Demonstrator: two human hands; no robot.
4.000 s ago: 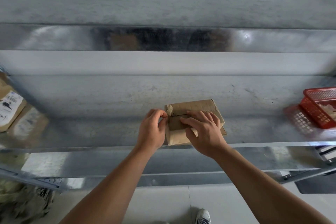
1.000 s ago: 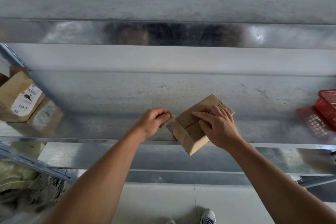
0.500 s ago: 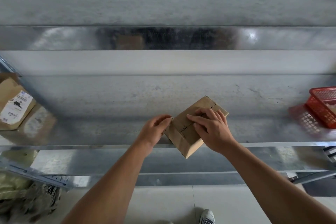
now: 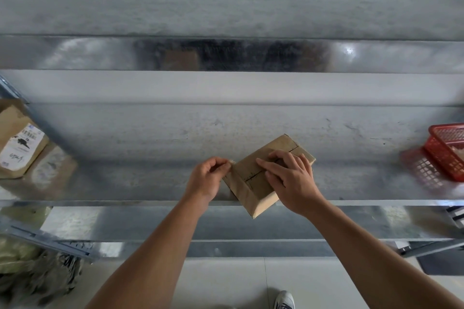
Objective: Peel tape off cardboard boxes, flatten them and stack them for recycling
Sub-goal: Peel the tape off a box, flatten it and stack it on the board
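Small brown cardboard box (image 4: 253, 183) on shiny metal shelf (image 4: 125, 158), long axis slanting near-left to far-right, near corner past shelf's front edge; left hand (image 4: 206, 178) pinching beige tape end (image 4: 232, 162) at box's left corner; right hand (image 4: 291, 180) pressing flat on top

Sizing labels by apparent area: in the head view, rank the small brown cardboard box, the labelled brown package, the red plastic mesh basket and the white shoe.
1. Small brown cardboard box.
2-3. Labelled brown package and red plastic mesh basket: alike, both cut by the frame.
4. White shoe.
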